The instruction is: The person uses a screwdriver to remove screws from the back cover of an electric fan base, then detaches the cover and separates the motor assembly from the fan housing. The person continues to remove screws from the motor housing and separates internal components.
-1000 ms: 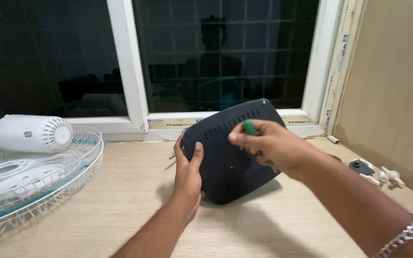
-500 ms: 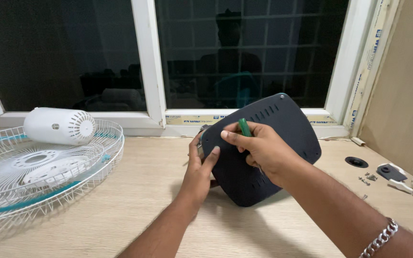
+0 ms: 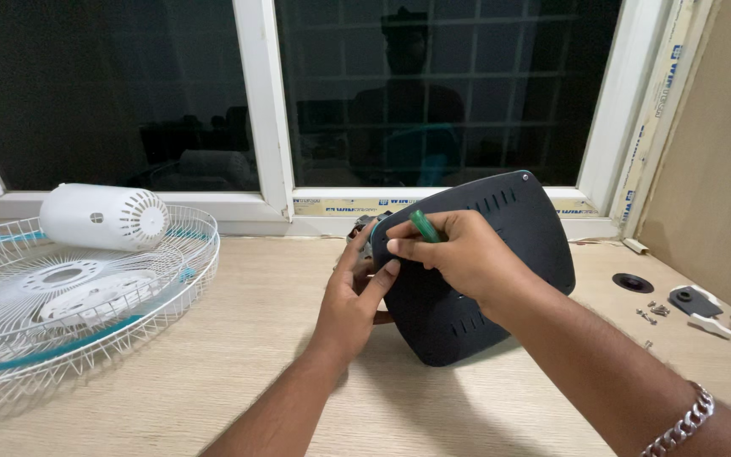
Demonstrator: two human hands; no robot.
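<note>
Both forearms are seen bare, with no sleeves reaching into view. A silver chain-link bracelet [image 3: 680,426] is worn at the right wrist. No rings or gloves are seen on the hands.

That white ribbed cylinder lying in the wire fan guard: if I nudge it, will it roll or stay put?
The white cylinder lies on its side, so it would probably roll. The wire guard's raised rim may stop it. It looks like a hollow, vented plastic shell, so likely stiff and light for its size.
</note>
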